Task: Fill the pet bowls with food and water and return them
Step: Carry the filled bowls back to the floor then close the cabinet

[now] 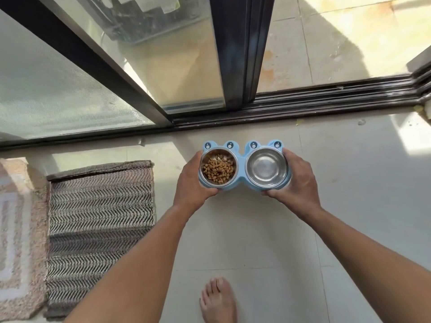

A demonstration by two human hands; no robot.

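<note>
A light blue double pet-bowl stand [242, 150] with frog-eye bumps sits level between both my hands, above the pale tiled floor. Its left steel bowl [218, 170] holds brown kibble. Its right steel bowl [267, 167] looks shiny; I cannot tell whether it holds water. My left hand [190, 183] grips the stand's left end, fingers wrapped under the edge. My right hand [298, 180] grips the right end the same way.
A dark sliding-door track [303, 101] and glass panels run across just beyond the stand. A woven grey mat [100, 217] and a beige rug [16, 229] lie on the left. My bare foot [218, 299] stands on the tiles below the stand.
</note>
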